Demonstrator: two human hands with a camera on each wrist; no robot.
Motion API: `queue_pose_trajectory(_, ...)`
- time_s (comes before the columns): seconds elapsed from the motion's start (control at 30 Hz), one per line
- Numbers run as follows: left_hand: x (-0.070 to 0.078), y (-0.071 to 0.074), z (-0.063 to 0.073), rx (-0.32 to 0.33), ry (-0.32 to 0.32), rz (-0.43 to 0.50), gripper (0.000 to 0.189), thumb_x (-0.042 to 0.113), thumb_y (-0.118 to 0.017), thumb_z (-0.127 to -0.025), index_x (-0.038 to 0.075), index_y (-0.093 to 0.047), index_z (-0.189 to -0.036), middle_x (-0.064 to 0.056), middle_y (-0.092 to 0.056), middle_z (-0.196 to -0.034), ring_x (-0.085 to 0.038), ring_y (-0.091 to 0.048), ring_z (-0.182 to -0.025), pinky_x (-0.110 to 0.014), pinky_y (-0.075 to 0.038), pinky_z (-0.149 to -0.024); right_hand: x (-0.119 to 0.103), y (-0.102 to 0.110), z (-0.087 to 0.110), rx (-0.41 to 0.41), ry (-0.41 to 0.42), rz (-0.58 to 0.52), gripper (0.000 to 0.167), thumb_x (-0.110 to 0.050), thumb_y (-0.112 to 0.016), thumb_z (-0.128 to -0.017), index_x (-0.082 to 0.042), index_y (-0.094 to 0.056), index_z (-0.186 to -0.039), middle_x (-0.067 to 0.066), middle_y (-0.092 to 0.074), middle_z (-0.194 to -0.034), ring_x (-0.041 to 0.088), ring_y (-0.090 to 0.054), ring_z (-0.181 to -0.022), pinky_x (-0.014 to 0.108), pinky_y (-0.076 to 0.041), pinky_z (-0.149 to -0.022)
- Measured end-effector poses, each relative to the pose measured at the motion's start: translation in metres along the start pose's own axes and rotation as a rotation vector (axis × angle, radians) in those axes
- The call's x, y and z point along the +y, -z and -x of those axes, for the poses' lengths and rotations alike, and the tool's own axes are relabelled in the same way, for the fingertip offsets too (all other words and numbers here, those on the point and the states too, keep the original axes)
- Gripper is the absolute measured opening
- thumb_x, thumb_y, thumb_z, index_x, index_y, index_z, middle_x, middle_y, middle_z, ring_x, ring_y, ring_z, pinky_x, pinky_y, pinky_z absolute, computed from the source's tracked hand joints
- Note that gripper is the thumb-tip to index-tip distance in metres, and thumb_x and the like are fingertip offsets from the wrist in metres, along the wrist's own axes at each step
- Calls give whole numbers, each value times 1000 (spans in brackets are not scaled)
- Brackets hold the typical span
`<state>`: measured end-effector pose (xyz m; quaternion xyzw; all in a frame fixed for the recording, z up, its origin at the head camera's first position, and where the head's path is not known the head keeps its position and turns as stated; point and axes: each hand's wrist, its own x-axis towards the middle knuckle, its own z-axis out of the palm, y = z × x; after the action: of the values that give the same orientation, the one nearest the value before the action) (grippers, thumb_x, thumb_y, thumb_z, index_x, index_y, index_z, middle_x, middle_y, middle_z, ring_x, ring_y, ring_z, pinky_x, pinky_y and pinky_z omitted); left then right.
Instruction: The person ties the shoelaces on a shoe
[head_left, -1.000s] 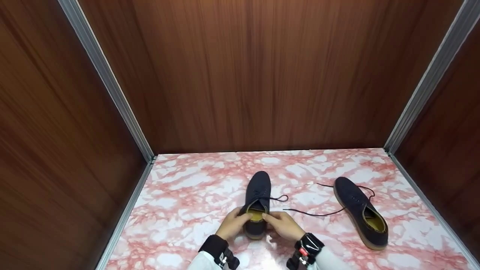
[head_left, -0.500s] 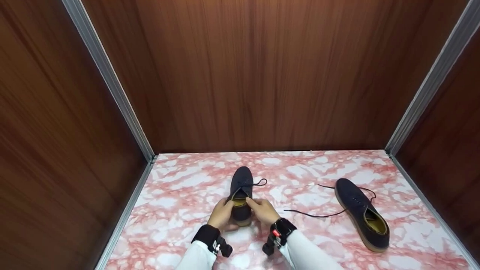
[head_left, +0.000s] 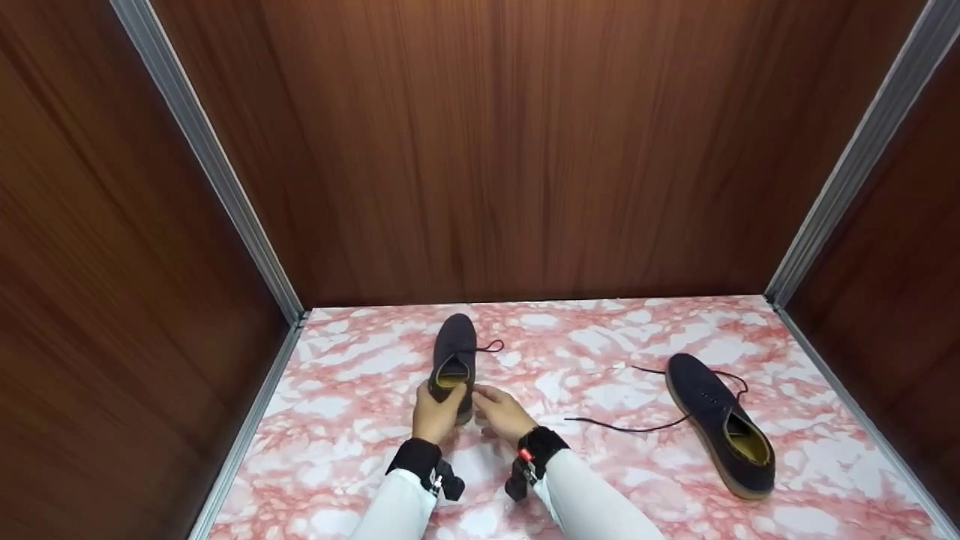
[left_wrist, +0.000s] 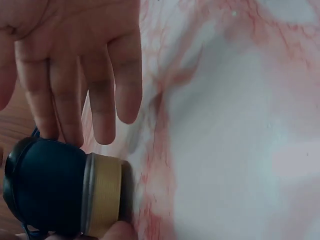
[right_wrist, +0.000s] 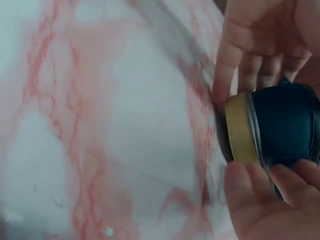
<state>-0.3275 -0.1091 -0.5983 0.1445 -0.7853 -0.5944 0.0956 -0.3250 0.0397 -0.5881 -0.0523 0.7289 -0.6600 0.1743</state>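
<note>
A dark navy lace-up shoe (head_left: pixel 455 337) with a yellow lining stands on the marbled surface, toe pointing away from me. My left hand (head_left: pixel 436 414) grips its heel, thumb over the collar and fingers along the left side. My right hand (head_left: pixel 505 414) is by the right side of the heel. In the left wrist view, the right hand (left_wrist: pixel 82 65) has extended fingers, some fingertips meeting the shoe (left_wrist: pixel 47 187). The tan sole edge (right_wrist: pixel 242 127) shows between both hands in the right wrist view. A lace (head_left: pixel 491 346) loops off the shoe's right side.
A matching navy shoe (head_left: pixel 724 427) lies farther right, slightly angled, its loose lace (head_left: pixel 626 429) trailing left over the pink-and-white marbled surface (head_left: pixel 360 465). Brown wood-grain panels (head_left: pixel 480 150) with grey metal corner strips (head_left: pixel 217 161) enclose the back and sides.
The held shoe has moved left and away from me, with both hands following. My right thumb has come off the collar to the shoe's side. The other shoe stays put.
</note>
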Motion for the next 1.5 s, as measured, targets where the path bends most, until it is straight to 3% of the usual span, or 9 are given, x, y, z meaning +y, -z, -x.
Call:
queue_pose_trajectory(0.17,-5,-6,-2,-26,-40,-66,71,23,-74,-92,-9,-40,-145,-33,-60,-138,-48,-59,-130,-58,-44,-114,1,7,1,-39,-17,46,58,-34,-46,-110,-8,-38,-161,27,-52,-152,43,-61,-124,51,-58,-87)
queue_pose_trajectory(0.33,-4,-8,-5,-21,-50,-155,65,25,-73,-95,-7,-44,-143,-32,-62,-138,-47,-60,-129,-56,-46,-113,4,12,4,-56,-44,61,58,-29,-44,-110,-11,-32,-164,25,-47,-158,47,-61,-128,56,-57,-94)
queue_pose_trajectory(0.57,-4,-4,-8,-15,-36,-201,69,31,-74,-94,-7,-44,-143,-32,-63,-136,-47,-62,-128,-55,-48,-110,6,16,9,-82,-16,74,58,-27,-44,-111,-8,-31,-164,29,-42,-161,53,-58,-131,60,-57,-95)
queue_pose_trajectory(0.93,-4,1,-8,-12,-54,-239,68,29,-74,-95,-5,-44,-146,-31,-62,-138,-48,-62,-128,-56,-48,-111,3,49,27,-104,2,101,58,-28,-44,-111,-6,-32,-163,30,-39,-162,51,-58,-130,58,-56,-95)
queue_pose_trajectory(1.17,1,3,-8,11,-42,-261,64,31,-72,-97,-4,-46,-144,-29,-66,-132,-47,-64,-124,-55,-50,-108,-9,78,40,-144,69,196,58,-28,-42,-113,-3,-29,-163,32,-37,-162,56,-50,-138,65,-48,-107)
queue_pose_trajectory(1.3,3,4,-4,5,-51,-270,73,32,-72,-96,-8,-41,-148,-32,-63,-136,-47,-62,-127,-55,-48,-110,-19,100,51,-137,139,294,57,-30,-45,-112,-4,-33,-162,30,-42,-160,52,-51,-139,66,-47,-109)
queue_pose_trajectory(1.4,3,5,1,-14,-78,-263,83,31,-73,-95,-10,-32,-155,-35,-55,-146,-48,-56,-136,-56,-44,-116,-25,118,59,-99,218,373,57,-30,-49,-111,-3,-38,-160,30,-48,-156,48,-54,-138,62,-50,-108)
queue_pose_trajectory(1.5,2,6,8,-17,-131,-265,88,28,-75,-92,-4,-30,-160,-33,-52,-150,-49,-53,-138,-57,-42,-117,-28,135,68,-57,279,454,57,-32,-53,-110,-3,-42,-157,30,-53,-152,46,-57,-135,58,-52,-107)
